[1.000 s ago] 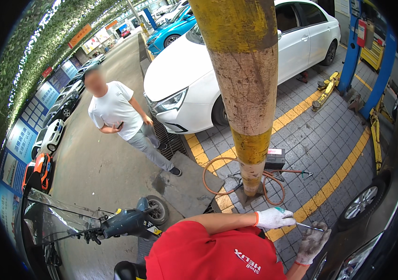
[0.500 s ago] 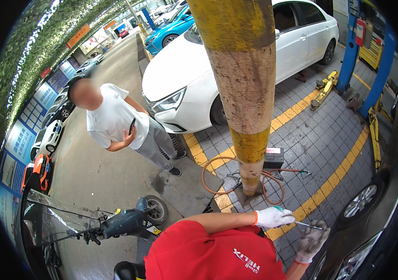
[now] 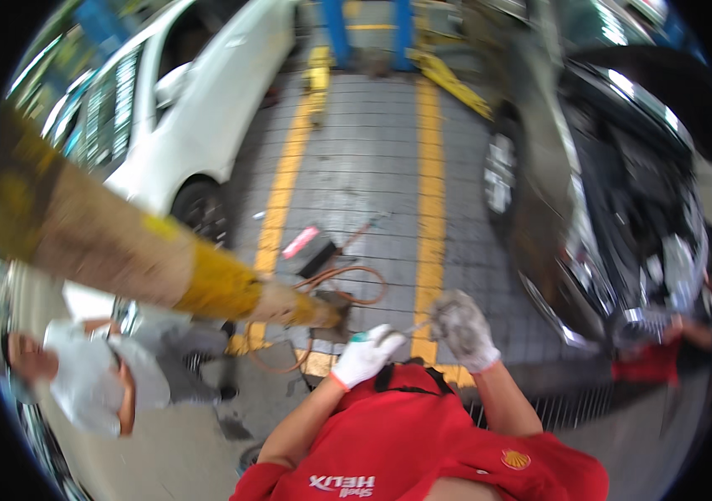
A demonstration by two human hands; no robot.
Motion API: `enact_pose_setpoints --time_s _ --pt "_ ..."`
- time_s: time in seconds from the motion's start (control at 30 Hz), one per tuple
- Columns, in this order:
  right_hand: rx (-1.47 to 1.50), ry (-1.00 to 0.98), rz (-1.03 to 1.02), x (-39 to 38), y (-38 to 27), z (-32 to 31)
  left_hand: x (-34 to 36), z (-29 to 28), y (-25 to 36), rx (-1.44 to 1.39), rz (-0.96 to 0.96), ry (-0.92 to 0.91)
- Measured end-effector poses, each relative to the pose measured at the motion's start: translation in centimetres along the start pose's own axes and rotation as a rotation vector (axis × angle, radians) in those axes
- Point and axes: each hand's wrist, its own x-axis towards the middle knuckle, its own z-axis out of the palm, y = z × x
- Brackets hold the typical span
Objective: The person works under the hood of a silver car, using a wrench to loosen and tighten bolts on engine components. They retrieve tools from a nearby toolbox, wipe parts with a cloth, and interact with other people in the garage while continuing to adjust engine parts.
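My left hand (image 3: pixel 367 357), in a white work glove with an orange cuff, is closed on one end of a thin metal rod (image 3: pixel 418 327). A small green patch shows at this hand; whether it is a tool handle or part of the glove cannot be told. My right hand (image 3: pixel 461 331), in a dirty grey glove, has its fingers curled at the rod's other end. Both hands are in front of my red shirt, over the tiled floor. Motion blur hides the rod's exact kind.
A yellow-and-white pillar (image 3: pixel 143 255) slants at left, near a white car (image 3: pixel 193 117). A hose (image 3: pixel 364 271) and black box (image 3: pixel 310 253) lie by its base. A dark car (image 3: pixel 531 175) with raised hood stands right. A person (image 3: pixel 88 376) stands left; red-sleeved arm (image 3: pixel 648 363) right.
My view has swung right, bringing the dark car's open engine bay into sight and shifting pillar and person left. My hands now appear nearer the middle, still at the rod.
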Motion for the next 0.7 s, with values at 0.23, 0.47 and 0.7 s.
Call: enact_pose_setpoints --time_s 0.23,0.47,0.7 --pt "-0.185 0.136 -0.154 -6.0 -0.9 -2.3 3.8 1.5 4.5 -0.391 -0.182 -0.241" --pt "-0.197 0.472 -0.218 -11.8 -2.4 -5.8 8.3 5.9 8.0 -0.467 -0.137 -0.484" --pt "-0.032 0.812 -0.390 -16.0 -5.7 -9.8 14.1 11.3 9.6 -0.695 -0.313 -0.617"
